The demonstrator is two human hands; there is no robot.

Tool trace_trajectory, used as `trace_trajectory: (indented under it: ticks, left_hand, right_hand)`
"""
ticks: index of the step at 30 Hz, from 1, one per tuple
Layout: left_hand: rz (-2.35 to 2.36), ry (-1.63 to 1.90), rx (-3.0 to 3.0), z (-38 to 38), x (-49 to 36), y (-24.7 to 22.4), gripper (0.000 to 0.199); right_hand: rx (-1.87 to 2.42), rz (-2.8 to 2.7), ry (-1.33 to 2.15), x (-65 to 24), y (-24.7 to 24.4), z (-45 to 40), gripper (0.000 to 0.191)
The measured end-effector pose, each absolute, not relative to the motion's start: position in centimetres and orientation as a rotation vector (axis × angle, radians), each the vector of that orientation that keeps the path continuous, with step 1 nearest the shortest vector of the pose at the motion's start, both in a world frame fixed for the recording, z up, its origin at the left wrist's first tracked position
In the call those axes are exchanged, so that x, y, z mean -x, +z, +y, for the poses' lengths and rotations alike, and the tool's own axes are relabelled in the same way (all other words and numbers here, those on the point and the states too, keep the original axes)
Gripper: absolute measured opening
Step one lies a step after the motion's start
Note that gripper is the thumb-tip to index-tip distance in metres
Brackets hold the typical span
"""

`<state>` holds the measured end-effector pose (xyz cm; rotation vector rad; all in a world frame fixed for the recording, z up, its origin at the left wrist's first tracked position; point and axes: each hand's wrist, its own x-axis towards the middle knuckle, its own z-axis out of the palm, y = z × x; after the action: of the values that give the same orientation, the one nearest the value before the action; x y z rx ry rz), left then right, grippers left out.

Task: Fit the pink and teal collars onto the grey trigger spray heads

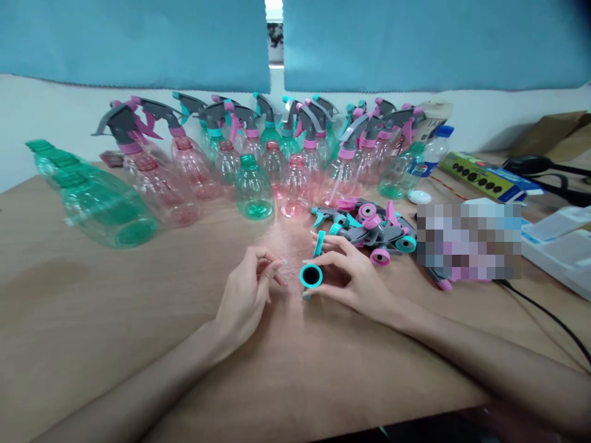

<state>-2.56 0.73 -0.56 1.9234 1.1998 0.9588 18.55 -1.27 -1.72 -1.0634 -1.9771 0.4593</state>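
Note:
My right hand (pixel 348 274) holds a teal-collared spray head (pixel 311 276), its round open collar facing me. To the left of it, my left hand (pixel 252 289) hovers over the table with thumb and fingers pressed together; whether something tiny is between them is too small to tell. Just beyond my right hand lies a pile of loose spray heads (pixel 380 257) in grey, pink and teal. Open-necked bottles stand past the hands, among them a green bottle (pixel 255 191) and a pink bottle (pixel 296 191).
Many bottles with spray heads (pixel 310 154) fill the table's back. Green bottles (pixel 106 212) stand at the left. On the right are a capped water bottle (pixel 436 151), a yellow-blue box (pixel 482 176), a white plastic organizer (pixel 561 246) and a black cable (pixel 549 311).

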Motion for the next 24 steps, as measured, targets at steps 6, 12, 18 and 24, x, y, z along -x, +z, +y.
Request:
trace_trajectory:
  ticks: [6,12,18,24]
  left_hand:
    - [1.088,0.839,-2.014,1.7,2.6,-0.3,0.017]
    - [1.177,0.973,-1.852,2.3,2.8,-1.1,0.017]
    - [1.155,0.907,-1.791,2.5,2.9,-1.2,0.022]
    - [1.226,0.935,-1.944,2.1,2.8,-0.5,0.018]
  right_hand:
    - [1.032,-2.002,0.443,-18.5,-1.7,-1.2,0.029]
    - [1.020,-2.020,0.443,-18.5,-1.7,-1.2,0.029]
    - [1.031,-2.029,0.439,-18.4,-1.6,-1.3,0.028]
    - [0.998,-2.022,0.464,-18.2,-1.6,-1.2,0.029]
